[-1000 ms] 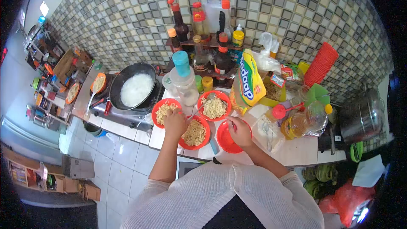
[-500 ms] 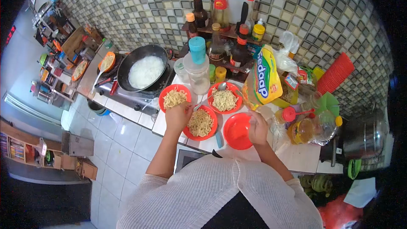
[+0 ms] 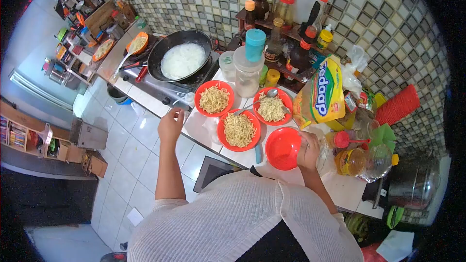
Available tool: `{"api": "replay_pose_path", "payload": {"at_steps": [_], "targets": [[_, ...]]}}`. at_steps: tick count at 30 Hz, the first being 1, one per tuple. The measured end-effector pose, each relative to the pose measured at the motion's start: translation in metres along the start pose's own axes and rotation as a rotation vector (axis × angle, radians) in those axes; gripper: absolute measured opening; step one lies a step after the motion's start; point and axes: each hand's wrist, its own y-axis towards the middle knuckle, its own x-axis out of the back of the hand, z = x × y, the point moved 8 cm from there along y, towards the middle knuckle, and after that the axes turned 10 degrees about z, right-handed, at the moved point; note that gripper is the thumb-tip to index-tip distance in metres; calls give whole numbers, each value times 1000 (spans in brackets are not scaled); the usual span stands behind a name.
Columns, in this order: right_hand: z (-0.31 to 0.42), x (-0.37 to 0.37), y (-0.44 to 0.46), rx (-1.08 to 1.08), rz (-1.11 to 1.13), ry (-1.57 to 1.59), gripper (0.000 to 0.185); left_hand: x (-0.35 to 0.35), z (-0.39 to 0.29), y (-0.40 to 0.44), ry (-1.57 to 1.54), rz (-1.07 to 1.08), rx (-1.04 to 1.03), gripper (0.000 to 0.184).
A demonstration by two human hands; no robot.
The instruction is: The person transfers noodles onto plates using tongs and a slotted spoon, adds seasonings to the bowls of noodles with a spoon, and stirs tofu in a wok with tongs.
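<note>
My left hand [image 3: 171,125] is off the counter's front edge, left of the bowls, fingers loosely bent and apart with nothing visible in them. My right hand [image 3: 309,150] grips the right rim of an empty red bowl [image 3: 282,149]. Three red bowls of noodles stand beside it: a front one [image 3: 240,131], a left one [image 3: 214,99] and a back one [image 3: 273,106]. A spoon [image 3: 270,94] rests in the back bowl, and what looks like a fork handle lies over the front bowl's rim.
A wok [image 3: 179,56] of foamy white liquid sits on the stove at left. Behind the bowls stand a clear jar with a blue lid [image 3: 255,46] and sauce bottles on a rack. A yellow packet [image 3: 324,90], oil bottles [image 3: 350,161] and stacked red baskets [image 3: 399,104] are at right.
My left hand has left the noodles in the left bowl and moved out past the counter edge. The right hand has lowered onto the empty bowl's rim. The view has shifted.
</note>
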Motion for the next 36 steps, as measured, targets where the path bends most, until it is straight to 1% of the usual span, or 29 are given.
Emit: {"api": "replay_pose_path", "payload": {"at_steps": [2, 3, 4, 5, 6, 7, 8, 9, 11, 12, 14, 15, 17, 18, 20, 21, 23, 25, 27, 28, 29, 30, 31, 32, 33, 34, 36], "targets": [[1, -1, -2, 9, 10, -12, 24, -7, 19, -4, 50, 29, 45, 26], [3, -3, -4, 14, 18, -9, 24, -17, 19, -8, 67, 95, -1, 25], [-3, -2, -5, -67, -25, 89, 24, -25, 18, -11, 83, 158, -50, 24], [-10, -1, -7, -149, -68, 187, 25, -40, 11, -19, 24, 217, -137, 23], [-8, -2, -7, -143, -62, 190, 25, -58, -1, -29, -95, 314, -168, 26], [-11, -1, -9, -167, -97, 281, 26, -76, -7, -38, -210, 420, -192, 36], [-13, -1, -10, -191, -134, 372, 27, -84, -15, -46, -209, 375, -278, 46], [-10, -1, -10, -187, -130, 377, 27, -79, -28, -57, -147, 335, -250, 47], [-5, -2, -10, -188, -115, 601, 28, -95, -15, -58, -209, 300, -176, 42], [-1, -1, -10, -183, -112, 603, 28, -99, -14, -57, -210, 295, -174, 42], [-5, -11, -11, -307, -98, 840, 30, -109, -3, -55, -229, 337, -83, 34], [-1, -12, -10, -304, -91, 844, 30, -110, -2, -55, -229, 331, -77, 34], [4, -22, -11, -362, -84, 1054, 35, -104, 12, -54, -521, 201, 15, 24], [8, -25, -12, -364, -78, 1061, 35, -104, 15, -53, -517, 196, 21, 24], [16, -34, -19, -381, -38, 1133, 37, -92, 27, -51, -744, 24, 13, 18], [19, -37, -23, -392, -36, 1138, 37, -86, 24, -54, -737, 27, 21, 18], [34, -46, -24, -348, 20, 1126, 38, -49, -6, -64, -497, -46, -81, 15], [48, -51, -27, -318, 31, 1096, 38, -35, -21, -69, -500, -9, -111, 16], [69, -49, -18, -266, 28, 1054, 37, -24, -40, -68, -324, 31, -213, 17], [94, -43, -10, -166, 79, 947, 37, -17, -47, -66, -284, -18, -327, 18], [115, -43, -5, -74, 127, 836, 37, -13, -47, -59, -287, -15, -350, 18], [123, -46, -4, -45, 126, 802, 28, -13, -50, -53, -336, 66, -388, 18], [132, -50, 1, -46, 106, 790, 28, -14, -53, -48, -386, 151, -426, 18], [153, -54, 9, 49, 153, 609, 22, -18, -52, -41, -478, 246, -433, 18], [174, -61, 15, 146, 203, 422, 18, -13, -53, -37, -489, 251, -449, 18], [183, -76, 19, 125, 229, 358, 13, -11, -55, -35, -495, 300, -463, 19], [200, -107, 23, 102, 248, 295, 14, -15, -51, -33, -566, 379, -511, 19]]}}
